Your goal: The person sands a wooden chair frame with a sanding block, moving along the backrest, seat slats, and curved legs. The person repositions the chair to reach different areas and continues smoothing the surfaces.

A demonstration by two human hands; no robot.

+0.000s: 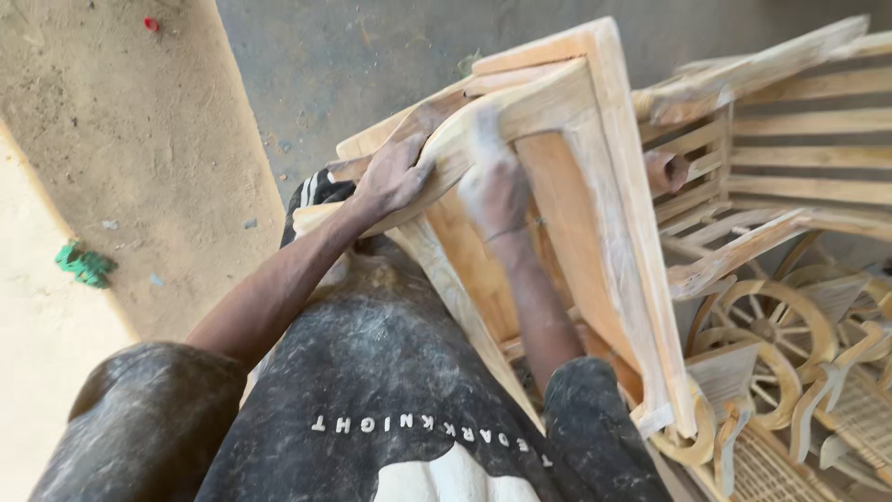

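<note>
An unfinished pale wooden chair frame lies tilted against my lap. My left hand is closed over its curved arm rail, thumb on top. My right hand, white with dust and blurred, presses its fingers against the same rail just right of the left hand. Whether anything lies under those fingers is not visible. Both forearms reach up from my dusty dark shirt.
More bare wooden chair frames and pieces carved with wheel shapes are stacked at the right. Concrete floor lies to the left, with a green scrap and a small red bit on it.
</note>
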